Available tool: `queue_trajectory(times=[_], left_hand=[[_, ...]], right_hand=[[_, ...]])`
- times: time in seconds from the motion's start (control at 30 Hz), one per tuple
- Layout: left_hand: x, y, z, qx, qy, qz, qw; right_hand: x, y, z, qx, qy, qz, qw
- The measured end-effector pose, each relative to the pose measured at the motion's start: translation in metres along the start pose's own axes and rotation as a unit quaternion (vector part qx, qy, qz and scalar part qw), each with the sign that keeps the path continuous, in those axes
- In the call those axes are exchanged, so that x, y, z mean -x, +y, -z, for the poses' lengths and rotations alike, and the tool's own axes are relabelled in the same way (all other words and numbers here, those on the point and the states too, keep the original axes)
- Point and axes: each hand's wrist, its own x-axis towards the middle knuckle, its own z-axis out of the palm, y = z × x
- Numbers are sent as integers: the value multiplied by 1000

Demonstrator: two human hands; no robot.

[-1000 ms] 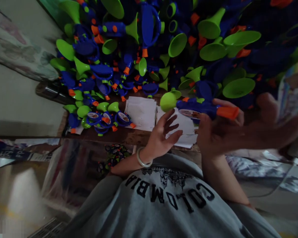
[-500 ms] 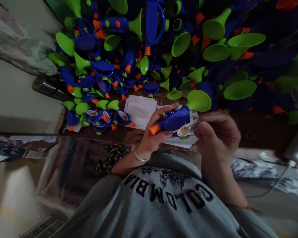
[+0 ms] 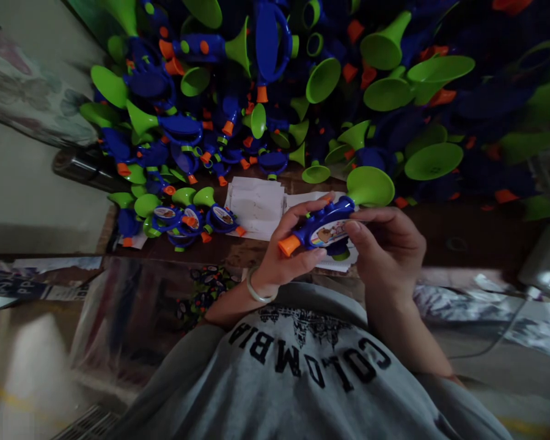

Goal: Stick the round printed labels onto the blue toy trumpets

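A blue toy trumpet with a green bell and an orange mouthpiece is held in front of my body by my left hand, whose fingers and thumb wrap round its mouthpiece end. An oval picture sticker lies against the trumpet's flat side. My right hand pinches the sticker's right end, with thumb and forefinger touching near the bell. White sheets lie on the table behind and beneath my hands.
A large heap of similar trumpets covers the back of the brown table. Several with oval stickers stand at the left. A dark cylinder lies at the left edge. A plastic-covered box is below the table.
The sticker has gone from hanging beside the trumpet to lying along its flat side. My right hand has moved left, closer to the trumpet. The view has shifted slightly.
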Motion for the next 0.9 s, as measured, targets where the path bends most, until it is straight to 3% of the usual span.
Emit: queue_trajectory(times=[0.33, 0.63, 0.83, 0.9], left_hand=[[-2, -6, -4, -24, 34, 11, 999], [1, -6, -6, -76, 37, -48, 995], [0, -3, -7, -101, 27, -90, 990], [1, -6, -7, -108, 25, -94, 989]], right_hand=[[1, 2, -1, 46, 1, 31, 998], [1, -1, -1, 143, -1, 109, 984], [3, -2, 1, 239, -8, 166, 957], [0, -2, 1, 277, 26, 190, 941]])
